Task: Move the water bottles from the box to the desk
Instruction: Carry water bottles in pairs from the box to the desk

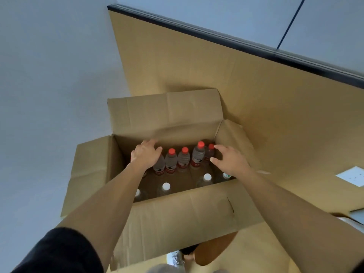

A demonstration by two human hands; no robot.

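Note:
An open cardboard box point(177, 211) stands on the tan floor with its flaps folded out. Along its far side runs a row of clear water bottles with red caps point(184, 157). Nearer me are several white-capped bottles point(166, 186). My left hand point(145, 155) lies curled over the top of the leftmost red-capped bottle point(159, 166), whose cap is hidden under the palm. My right hand point(229, 161) is spread open, with thumb and forefinger on either side of the rightmost red-capped bottle point(210, 152), not closed on it. No desk is in view.
A grey wall rises to the left of the box. A black skirting strip point(236, 44) edges the tan floor point(275, 107) at the back. A white sheet point(352, 175) lies on the floor at the right. A shoe point(175, 258) shows below the box.

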